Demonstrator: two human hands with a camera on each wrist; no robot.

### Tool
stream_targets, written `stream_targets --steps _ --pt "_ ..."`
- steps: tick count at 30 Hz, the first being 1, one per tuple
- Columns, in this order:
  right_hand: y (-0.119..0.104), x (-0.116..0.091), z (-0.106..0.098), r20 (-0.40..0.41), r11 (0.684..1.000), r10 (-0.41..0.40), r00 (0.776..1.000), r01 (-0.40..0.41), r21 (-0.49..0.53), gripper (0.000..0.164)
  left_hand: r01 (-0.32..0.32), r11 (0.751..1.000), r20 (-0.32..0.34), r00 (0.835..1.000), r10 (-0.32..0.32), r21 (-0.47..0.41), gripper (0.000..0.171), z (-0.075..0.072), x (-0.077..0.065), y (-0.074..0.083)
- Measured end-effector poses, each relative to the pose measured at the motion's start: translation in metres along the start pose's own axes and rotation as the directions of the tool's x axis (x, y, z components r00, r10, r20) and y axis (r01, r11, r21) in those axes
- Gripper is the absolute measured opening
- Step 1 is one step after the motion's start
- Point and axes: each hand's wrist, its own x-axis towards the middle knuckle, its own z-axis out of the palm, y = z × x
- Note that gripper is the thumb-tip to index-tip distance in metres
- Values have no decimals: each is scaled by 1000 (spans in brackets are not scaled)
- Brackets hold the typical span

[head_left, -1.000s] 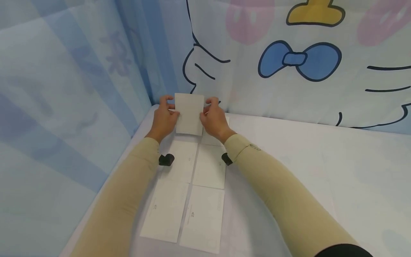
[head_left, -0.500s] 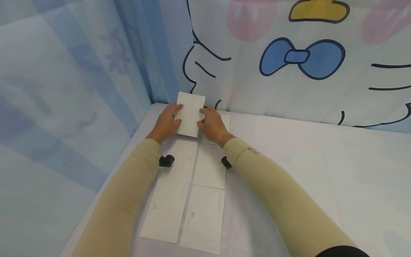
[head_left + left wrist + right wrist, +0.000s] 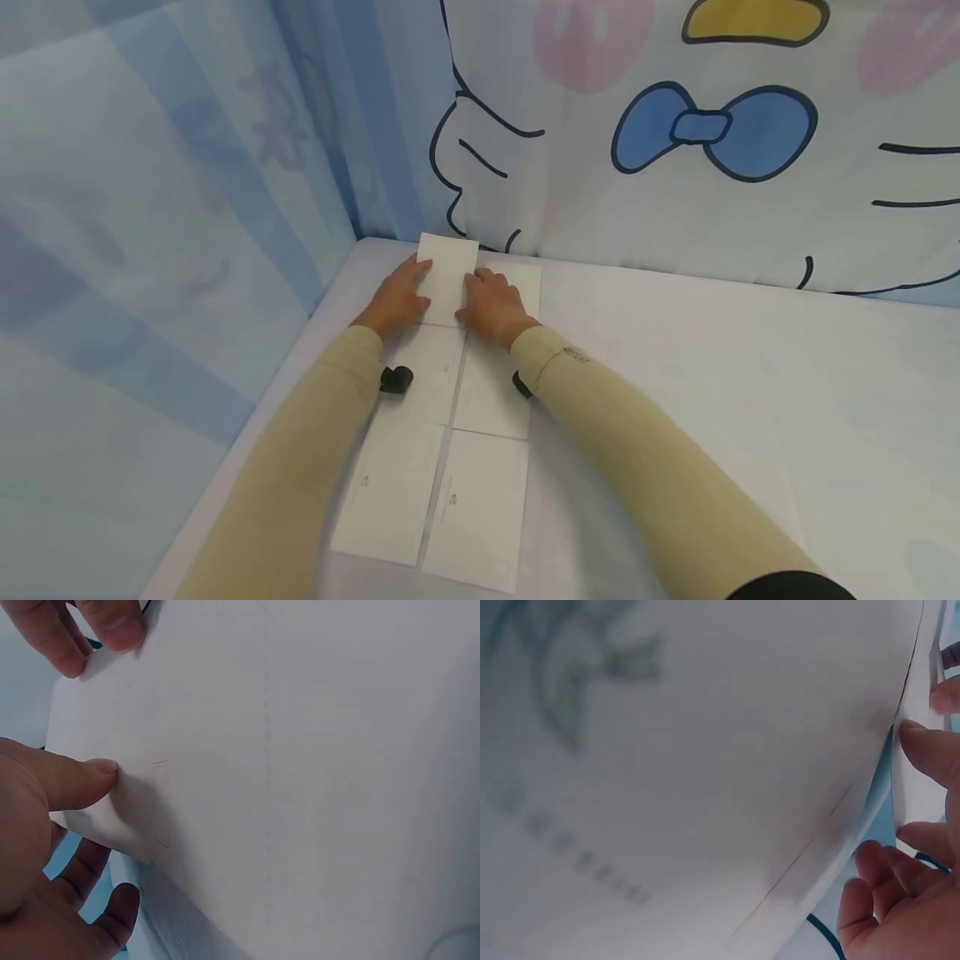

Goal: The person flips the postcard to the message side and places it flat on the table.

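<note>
In the head view a blank white postcard (image 3: 447,282) lies low at the far end of the left column of cards, close over the table. My left hand (image 3: 399,298) pinches its left edge; the left wrist view shows that thumb (image 3: 82,780) on the face and curled fingers past the edge. At the opposite edge, my right hand (image 3: 492,310) holds the card between thumb and fingers, its lower fingers (image 3: 870,900) curled in the right wrist view. Part of a neighbouring card (image 3: 523,283) is hidden under my right hand.
Several white postcards lie in two columns toward me, among them a front left card (image 3: 386,508) and a front right card (image 3: 480,517) with small printed emblems. A white cloth covers the table (image 3: 712,433). Patterned curtains (image 3: 570,175) hang along the back and left edges.
The postcard has come down from a raised, tilted position toward the table at the far end of the left column. Both hands have lowered with it, keeping to its side edges.
</note>
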Motion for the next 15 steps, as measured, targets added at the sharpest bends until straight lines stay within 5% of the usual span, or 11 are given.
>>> stream_targets --steps 8,15 --pt "1 1 -2 58 1000 9 998 -8 -13 64 65 998 40 997 -66 13 66 1 3 1" --pt "3 1 0 88 1000 18 996 -19 9 63 52 998 36 998 -53 24 65 4 2 1"
